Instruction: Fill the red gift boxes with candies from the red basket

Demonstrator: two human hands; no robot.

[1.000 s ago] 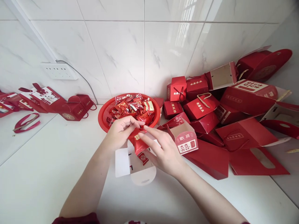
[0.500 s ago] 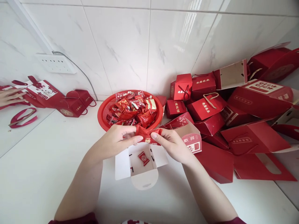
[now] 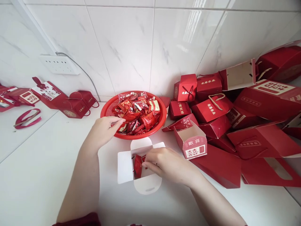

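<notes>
A round red basket (image 3: 103, 116) heaped with red-wrapped sweets (image 3: 138, 110) stands against the tiled wall. My left hand (image 3: 105, 128) is over its front left rim, fingers pinched together; whatever lies between the fingertips is too small to make out. In front of the basket lies an open box (image 3: 125, 166) with its white inside up and flaps spread. My right hand (image 3: 164, 163) reaches over its right side with curled fingers, close to the red packets (image 3: 138, 166) inside. What those fingertips grip, if anything, is hidden.
Many red gift boxes (image 3: 254, 138) are piled on the right. One open box (image 3: 195, 150) stands beside the white-lined one. More red boxes (image 3: 80, 103) and a ribbon loop (image 3: 27, 118) lie at the left, below a wall socket (image 3: 60, 65).
My hands have parted: the left moved to the basket rim, the right down to the open box. The red packet they held is now in the box. The other person's hand left view.
</notes>
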